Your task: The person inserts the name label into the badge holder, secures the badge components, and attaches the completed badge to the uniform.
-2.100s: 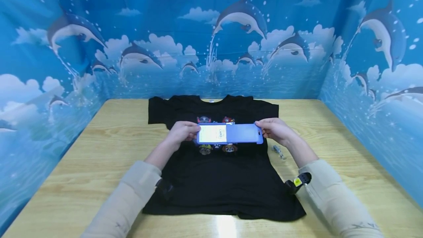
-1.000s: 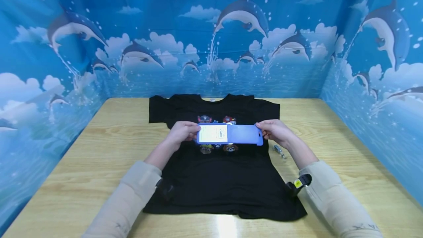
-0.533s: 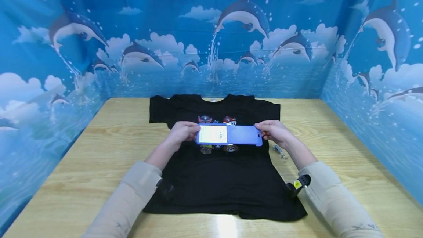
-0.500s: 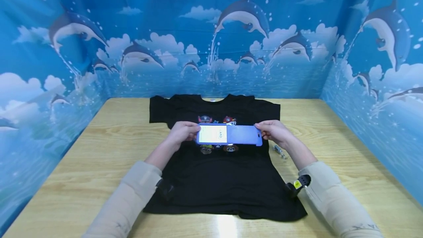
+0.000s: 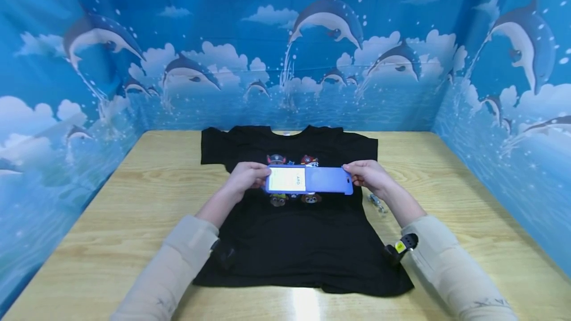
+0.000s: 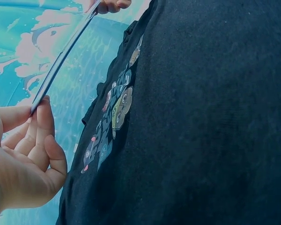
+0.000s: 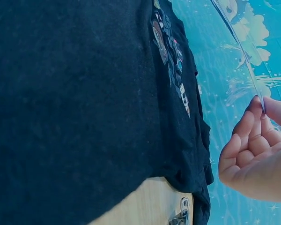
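Blue card holder held over black shirt | long axis side to side | your left hand pinches its left end, your right hand its right, neither nearer | height hard to judge

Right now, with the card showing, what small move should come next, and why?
I'd probably ease the blue cover toward the left hand: the card is exposed, its lettering seems cut off at the cover's edge, and the right hand pinches the cover's outer end.
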{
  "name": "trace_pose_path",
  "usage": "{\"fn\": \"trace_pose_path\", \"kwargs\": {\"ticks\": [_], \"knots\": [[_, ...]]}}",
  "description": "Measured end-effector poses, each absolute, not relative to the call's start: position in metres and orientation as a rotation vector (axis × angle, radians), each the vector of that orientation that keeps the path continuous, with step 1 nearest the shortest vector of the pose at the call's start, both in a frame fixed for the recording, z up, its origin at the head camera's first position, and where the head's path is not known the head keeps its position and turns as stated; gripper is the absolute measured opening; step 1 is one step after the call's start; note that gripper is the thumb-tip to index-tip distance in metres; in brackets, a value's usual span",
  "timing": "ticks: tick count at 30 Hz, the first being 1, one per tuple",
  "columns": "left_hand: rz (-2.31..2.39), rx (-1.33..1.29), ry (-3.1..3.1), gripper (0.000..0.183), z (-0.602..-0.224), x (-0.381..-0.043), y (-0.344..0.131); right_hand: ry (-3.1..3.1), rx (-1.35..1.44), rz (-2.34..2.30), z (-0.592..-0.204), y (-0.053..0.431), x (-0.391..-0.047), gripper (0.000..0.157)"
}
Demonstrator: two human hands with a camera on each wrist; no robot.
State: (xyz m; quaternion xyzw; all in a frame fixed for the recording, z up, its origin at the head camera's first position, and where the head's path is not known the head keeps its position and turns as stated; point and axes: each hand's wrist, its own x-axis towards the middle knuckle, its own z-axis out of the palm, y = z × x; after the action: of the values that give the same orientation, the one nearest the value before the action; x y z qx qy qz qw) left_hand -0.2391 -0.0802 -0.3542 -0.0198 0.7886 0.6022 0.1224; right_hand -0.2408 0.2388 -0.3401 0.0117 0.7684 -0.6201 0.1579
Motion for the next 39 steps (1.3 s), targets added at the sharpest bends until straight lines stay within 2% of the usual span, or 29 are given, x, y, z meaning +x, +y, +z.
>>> {"fn": "trace_pose_path", "kwargs": {"ticks": [30, 39], "knots": [[1.76, -0.066, 2.306, 0.029, -0.353, -0.2399, -0.0777, 2.188, 0.082, -1.805, -0.3382, 0.2375, -0.2401, 0.016], [1.76, -0.082, 2.3, 0.029, -0.3548, -0.2412, -0.0783, 2.246, 0.078, -1.767, -0.3369, 0.2379, -0.2387, 0.02]]}}
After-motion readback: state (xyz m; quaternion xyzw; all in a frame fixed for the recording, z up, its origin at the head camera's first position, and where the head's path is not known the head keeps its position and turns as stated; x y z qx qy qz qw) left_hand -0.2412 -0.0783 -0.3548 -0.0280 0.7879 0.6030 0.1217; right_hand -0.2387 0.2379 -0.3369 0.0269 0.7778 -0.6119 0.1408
